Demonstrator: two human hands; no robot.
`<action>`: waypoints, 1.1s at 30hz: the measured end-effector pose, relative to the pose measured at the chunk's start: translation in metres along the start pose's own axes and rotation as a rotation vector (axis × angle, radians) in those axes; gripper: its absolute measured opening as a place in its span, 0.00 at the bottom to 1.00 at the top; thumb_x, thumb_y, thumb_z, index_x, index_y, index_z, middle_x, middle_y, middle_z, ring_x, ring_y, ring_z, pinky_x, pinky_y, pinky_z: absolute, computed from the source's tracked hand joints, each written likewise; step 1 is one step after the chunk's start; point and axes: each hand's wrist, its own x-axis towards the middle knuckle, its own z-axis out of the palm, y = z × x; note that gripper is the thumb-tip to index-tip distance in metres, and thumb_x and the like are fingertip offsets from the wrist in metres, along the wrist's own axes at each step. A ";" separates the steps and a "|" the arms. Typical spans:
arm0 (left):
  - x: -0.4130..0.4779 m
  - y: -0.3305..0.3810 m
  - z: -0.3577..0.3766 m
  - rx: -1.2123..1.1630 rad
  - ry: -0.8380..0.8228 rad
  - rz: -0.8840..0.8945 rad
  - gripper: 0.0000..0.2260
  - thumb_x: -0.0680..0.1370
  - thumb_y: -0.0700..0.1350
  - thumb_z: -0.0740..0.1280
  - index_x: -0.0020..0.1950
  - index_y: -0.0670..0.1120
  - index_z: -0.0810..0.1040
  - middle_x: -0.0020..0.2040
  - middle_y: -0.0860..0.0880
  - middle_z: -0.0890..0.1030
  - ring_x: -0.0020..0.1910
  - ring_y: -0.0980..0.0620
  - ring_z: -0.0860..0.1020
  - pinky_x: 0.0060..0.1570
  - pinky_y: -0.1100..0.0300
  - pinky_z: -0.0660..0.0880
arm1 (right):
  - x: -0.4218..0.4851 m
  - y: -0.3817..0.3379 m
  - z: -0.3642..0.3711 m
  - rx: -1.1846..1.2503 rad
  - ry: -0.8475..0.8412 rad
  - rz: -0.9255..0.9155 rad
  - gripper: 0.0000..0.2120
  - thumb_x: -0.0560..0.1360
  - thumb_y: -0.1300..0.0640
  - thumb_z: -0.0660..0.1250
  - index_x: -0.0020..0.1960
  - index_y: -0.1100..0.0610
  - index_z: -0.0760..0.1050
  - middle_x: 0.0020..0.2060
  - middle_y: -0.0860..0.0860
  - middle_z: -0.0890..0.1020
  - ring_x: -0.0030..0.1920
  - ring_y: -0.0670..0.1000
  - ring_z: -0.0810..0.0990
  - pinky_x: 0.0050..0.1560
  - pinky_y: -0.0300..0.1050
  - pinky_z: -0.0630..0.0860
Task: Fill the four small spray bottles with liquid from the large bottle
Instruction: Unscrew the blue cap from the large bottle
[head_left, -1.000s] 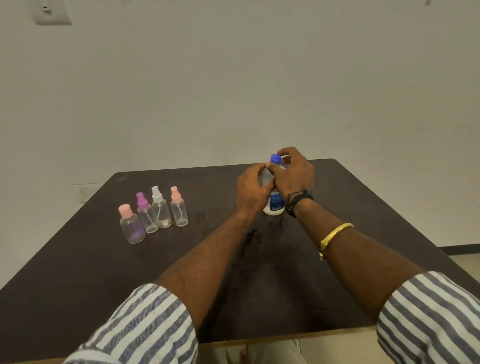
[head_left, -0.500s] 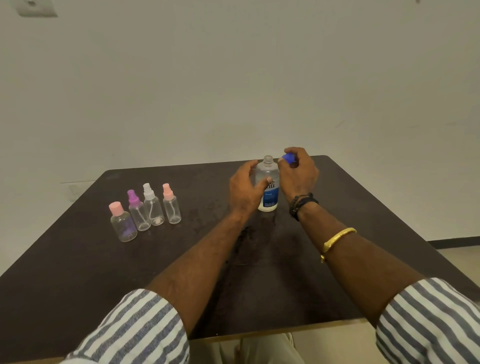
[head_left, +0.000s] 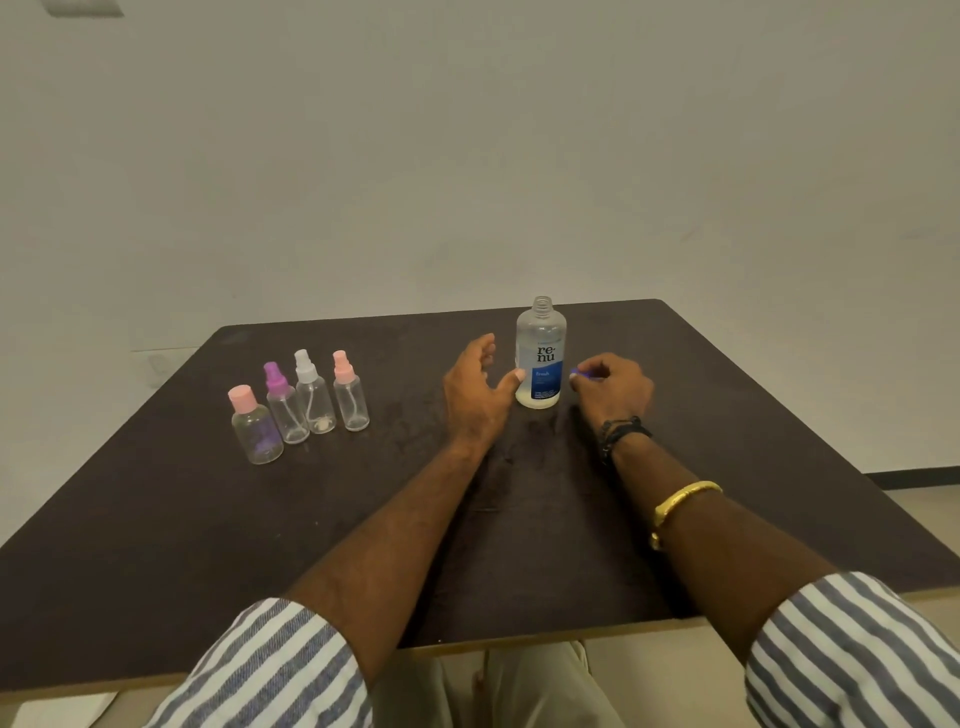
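The large clear bottle (head_left: 540, 353) with a blue label stands uncapped on the dark table (head_left: 208, 519). Just left of it is my left hand (head_left: 480, 387), fingers spread, its thumb tip at the bottle's lower side. Low beside the bottle on the right, my right hand (head_left: 613, 387) pinches the blue cap (head_left: 577, 372). To the left stand four small clear spray bottles in a row: one with a pink cap (head_left: 253, 426), a purple sprayer (head_left: 283, 405), a white sprayer (head_left: 313, 395) and a pink sprayer (head_left: 349, 392).
A plain wall rises behind the table's far edge. The near table edge runs just above my lap. Floor shows past the table's right side.
My right hand has lifted the blue cap off the large bottle and lowered it to the table on the right. My left hand has let go of the bottle and spread.
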 end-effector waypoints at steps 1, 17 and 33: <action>-0.001 0.000 0.000 -0.003 0.000 -0.002 0.30 0.74 0.44 0.76 0.74 0.42 0.71 0.69 0.44 0.77 0.66 0.49 0.77 0.65 0.53 0.76 | -0.001 0.003 -0.001 -0.038 -0.014 0.010 0.02 0.74 0.54 0.75 0.46 0.49 0.82 0.45 0.48 0.84 0.48 0.49 0.81 0.50 0.49 0.82; -0.009 0.002 0.001 -0.001 -0.008 0.008 0.27 0.76 0.45 0.75 0.73 0.42 0.72 0.68 0.44 0.78 0.66 0.49 0.77 0.64 0.56 0.76 | -0.005 -0.009 -0.007 -0.071 0.134 -0.137 0.09 0.76 0.58 0.70 0.56 0.51 0.80 0.54 0.53 0.82 0.55 0.54 0.80 0.56 0.54 0.81; -0.012 0.013 -0.045 -0.038 0.230 0.153 0.09 0.79 0.42 0.69 0.58 0.43 0.82 0.51 0.50 0.85 0.48 0.58 0.82 0.45 0.74 0.75 | -0.054 -0.076 0.011 0.205 0.088 -0.562 0.03 0.77 0.56 0.68 0.47 0.54 0.80 0.39 0.47 0.82 0.39 0.46 0.79 0.41 0.44 0.79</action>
